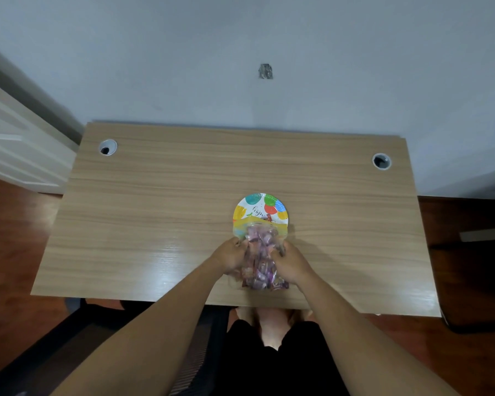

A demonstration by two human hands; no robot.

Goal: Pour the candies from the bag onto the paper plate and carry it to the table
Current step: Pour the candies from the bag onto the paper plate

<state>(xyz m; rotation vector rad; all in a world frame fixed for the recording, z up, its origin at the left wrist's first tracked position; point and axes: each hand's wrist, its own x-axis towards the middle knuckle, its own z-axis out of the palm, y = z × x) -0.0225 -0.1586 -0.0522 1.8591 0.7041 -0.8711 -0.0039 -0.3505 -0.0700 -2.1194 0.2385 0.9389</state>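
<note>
- The clear plastic candy bag [259,261] is crinkled and see-through, packed with wrapped candies [262,277] in purple, pink and dark red; its far end overlaps the near part of the plate.
- The paper plate [260,210] is round and flat with a fluted rim, printed with teal, green, red and yellow balloon shapes and script lettering; it lies on the desk right of centre.
- The desk [183,195] is light wood-grain laminate, smooth with a sheen near the front edge, with a round cable grommet [107,147] at the far left and another grommet [381,161] at the far right.
- Wide bare surface lies left, right and beyond the plate; the desk's far edge meets a pale wall [240,52], and the near edge is just behind the bag's rear end.
- The left hand [231,255] clasps the bag's left side, fingers curled into the plastic.
- The right hand [291,264] clasps the right side likewise, so the bag sits between both palms, its mouth end pointing toward the plate.
</note>
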